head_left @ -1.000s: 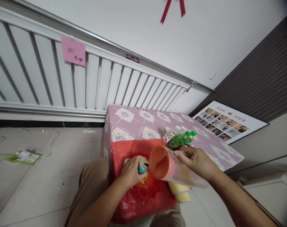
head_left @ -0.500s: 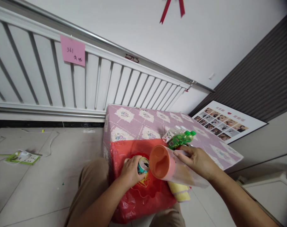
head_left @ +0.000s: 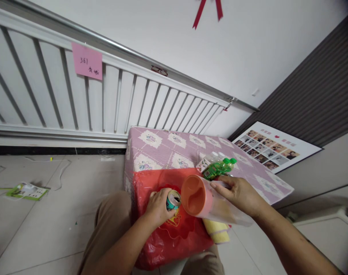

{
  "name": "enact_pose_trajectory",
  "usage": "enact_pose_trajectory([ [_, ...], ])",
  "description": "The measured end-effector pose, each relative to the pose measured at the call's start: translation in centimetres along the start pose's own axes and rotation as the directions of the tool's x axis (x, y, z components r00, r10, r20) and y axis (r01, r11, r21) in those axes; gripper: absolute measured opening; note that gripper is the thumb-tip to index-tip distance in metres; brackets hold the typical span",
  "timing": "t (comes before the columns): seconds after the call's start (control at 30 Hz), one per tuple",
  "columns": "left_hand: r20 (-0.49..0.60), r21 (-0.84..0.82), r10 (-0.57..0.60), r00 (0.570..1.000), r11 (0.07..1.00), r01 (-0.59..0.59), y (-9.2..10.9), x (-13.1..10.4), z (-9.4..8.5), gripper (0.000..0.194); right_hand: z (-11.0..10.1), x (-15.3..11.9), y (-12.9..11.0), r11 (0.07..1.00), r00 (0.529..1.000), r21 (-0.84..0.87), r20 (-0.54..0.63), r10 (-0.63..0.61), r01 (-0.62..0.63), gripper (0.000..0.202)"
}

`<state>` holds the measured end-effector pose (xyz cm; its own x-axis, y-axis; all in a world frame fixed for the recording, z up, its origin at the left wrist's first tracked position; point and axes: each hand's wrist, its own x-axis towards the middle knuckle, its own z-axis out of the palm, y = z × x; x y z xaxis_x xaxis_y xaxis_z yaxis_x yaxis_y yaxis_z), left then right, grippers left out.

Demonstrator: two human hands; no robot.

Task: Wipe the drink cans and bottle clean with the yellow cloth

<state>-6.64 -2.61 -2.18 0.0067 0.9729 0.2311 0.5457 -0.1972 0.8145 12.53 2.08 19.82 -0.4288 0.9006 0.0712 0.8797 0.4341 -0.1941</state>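
My left hand (head_left: 158, 208) is wrapped round a teal can (head_left: 173, 200), tilted with its opened top towards a clear pitcher (head_left: 227, 208). The pitcher's orange and pink lid (head_left: 194, 195) faces the can. My right hand (head_left: 239, 194) grips the pitcher by its handle, holding it nearly on its side with some brownish liquid inside. Both are held above a red tray (head_left: 181, 229) on a red plastic cover (head_left: 151, 244). Whether liquid flows between can and pitcher cannot be made out.
Green-capped bottles (head_left: 220, 168) stand behind the pitcher on a patterned cloth (head_left: 176, 141). A yellow cloth (head_left: 220, 231) hangs at the table's edge. A white radiator (head_left: 111, 99) runs along the wall. On the floor at the left lies a power strip (head_left: 29, 191).
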Motion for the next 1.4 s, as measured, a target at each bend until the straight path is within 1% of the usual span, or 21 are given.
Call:
enact_pose_trajectory([
  [0.53, -0.002, 0.005, -0.009, 1.0, 1.0, 0.009, -0.24, 0.03, 0.23, 0.062, -0.07, 0.04, 0.12, 1.0, 1.0, -0.024, -0.002, 0.003, -0.003, 0.047],
  [0.83, -0.002, 0.005, -0.001, 1.0, 1.0, 0.001, -0.26, -0.03, 0.26, 0.062, 0.09, 0.15, 0.34, 0.999, 0.999, -0.052, 0.045, 0.014, -0.012, 0.048],
  [1.1, -0.001, 0.01, -0.006, 1.0, 1.0, 0.006, -0.25, -0.02, 0.19, 0.061, -0.23, -0.04, -0.2, 1.0, 1.0, -0.018, -0.001, 0.011, -0.011, 0.045],
  [1.4, 0.006, 0.016, -0.008, 1.0, 1.0, 0.007, -0.22, -0.06, 0.13, 0.062, -0.28, -0.03, -0.15, 1.0, 1.0, -0.011, 0.013, 0.013, -0.013, 0.044],
])
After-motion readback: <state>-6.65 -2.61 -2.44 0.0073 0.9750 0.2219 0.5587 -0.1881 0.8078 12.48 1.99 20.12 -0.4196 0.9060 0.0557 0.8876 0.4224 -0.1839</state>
